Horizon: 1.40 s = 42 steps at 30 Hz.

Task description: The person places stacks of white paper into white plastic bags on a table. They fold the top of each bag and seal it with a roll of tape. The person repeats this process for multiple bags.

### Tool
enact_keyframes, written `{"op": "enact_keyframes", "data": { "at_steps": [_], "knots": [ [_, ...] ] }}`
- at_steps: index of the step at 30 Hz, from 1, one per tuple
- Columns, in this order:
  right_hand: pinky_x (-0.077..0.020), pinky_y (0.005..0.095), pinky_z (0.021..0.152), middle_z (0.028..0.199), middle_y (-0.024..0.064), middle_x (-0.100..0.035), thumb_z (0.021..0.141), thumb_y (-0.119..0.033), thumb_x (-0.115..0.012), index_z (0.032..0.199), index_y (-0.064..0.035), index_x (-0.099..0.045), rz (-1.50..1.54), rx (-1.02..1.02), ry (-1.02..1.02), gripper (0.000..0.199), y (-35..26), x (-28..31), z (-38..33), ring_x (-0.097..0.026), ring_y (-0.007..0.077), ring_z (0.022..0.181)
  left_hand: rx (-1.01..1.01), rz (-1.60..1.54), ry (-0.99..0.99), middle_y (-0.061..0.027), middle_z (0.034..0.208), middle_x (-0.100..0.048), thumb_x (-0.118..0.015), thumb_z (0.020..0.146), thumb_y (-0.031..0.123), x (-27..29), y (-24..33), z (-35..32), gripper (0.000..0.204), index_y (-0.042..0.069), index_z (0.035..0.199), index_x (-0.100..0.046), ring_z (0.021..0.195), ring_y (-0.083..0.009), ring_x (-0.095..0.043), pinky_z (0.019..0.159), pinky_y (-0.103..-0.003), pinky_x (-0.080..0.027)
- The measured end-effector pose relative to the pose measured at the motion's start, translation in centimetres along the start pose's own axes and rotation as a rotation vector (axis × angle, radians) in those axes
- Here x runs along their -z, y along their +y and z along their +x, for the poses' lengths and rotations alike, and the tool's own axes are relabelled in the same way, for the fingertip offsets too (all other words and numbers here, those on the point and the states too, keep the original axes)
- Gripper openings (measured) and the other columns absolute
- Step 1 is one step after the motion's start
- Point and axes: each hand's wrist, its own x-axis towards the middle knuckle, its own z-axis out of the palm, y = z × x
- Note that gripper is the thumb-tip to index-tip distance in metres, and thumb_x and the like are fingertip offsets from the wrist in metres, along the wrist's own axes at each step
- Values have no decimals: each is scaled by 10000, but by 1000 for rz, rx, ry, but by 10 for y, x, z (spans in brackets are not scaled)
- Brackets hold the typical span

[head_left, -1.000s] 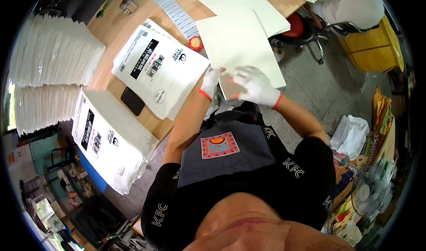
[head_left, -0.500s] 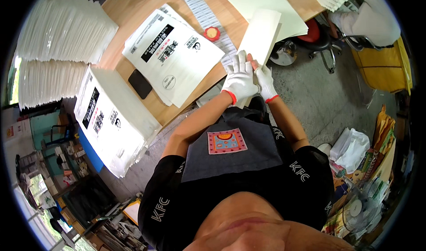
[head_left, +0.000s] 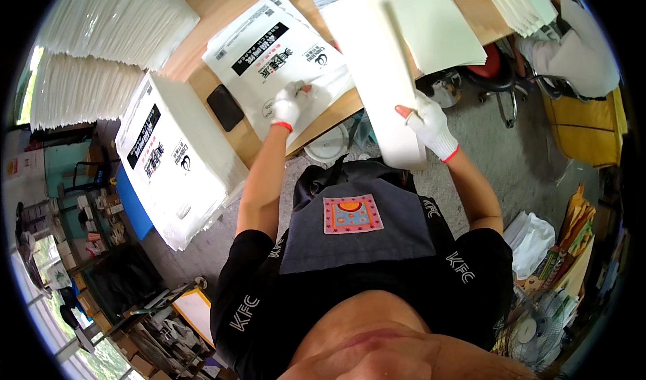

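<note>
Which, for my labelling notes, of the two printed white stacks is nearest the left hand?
The printed stack right of the black phone: the left hand is over it. The other stack lies left of the phone, with no hand near.

Lettering (head_left: 260,49) — packages (head_left: 276,70) (black shirt (head_left: 431,286) too)

"What sort of place would you call this?"

"A workshop handling paper. Tall, many-layered white stacks (head_left: 114,23) fill the upper left, printed white packs (head_left: 276,74) lie on the wooden tabletop (head_left: 215,10) at top centre, and cream sheets (head_left: 437,27) lie to their right."

"Not an office?"

"The floor (head_left: 505,158) looks like plain grey concrete. Crowded shelves (head_left: 94,235) stand at the left, and a fan (head_left: 528,329) sits among heaped goods, lower right."

"Anyone else around?"

"A pale sleeve (head_left: 572,50) shows at upper right, near a wheeled chair (head_left: 491,77)."
</note>
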Motion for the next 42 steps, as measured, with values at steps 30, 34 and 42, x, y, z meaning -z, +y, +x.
{"op": "enact_keyframes", "data": {
  "at_steps": [30,34,42],
  "knots": [
    [-430,366,764,893,90,-603,732,-224,-636,979,-71,-581,-592,423,18,296,-55,-108,18,-570,265,873,-227,-255,20,-110,770,-664,-639,760,69,38,107,-87,121,91,876,-665,653,-242,-651,598,-312,-512],
    [-470,425,726,862,124,-636,792,-171,-557,1025,-71,-542,-699,82,179,254,12,-121,17,-612,317,829,-467,82,-79,-58,813,-636,-708,743,170,36,105,-131,252,152,988,-649,762,-248,-622,687,-375,-502],
    [-500,484,611,768,162,-655,883,-277,-416,976,-78,-601,-649,-96,-359,287,3,-102,-24,-642,356,722,-62,323,214,-104,795,-546,-711,542,69,71,-13,-222,264,79,770,-576,796,-319,-541,664,-398,-451]
  ]
}}
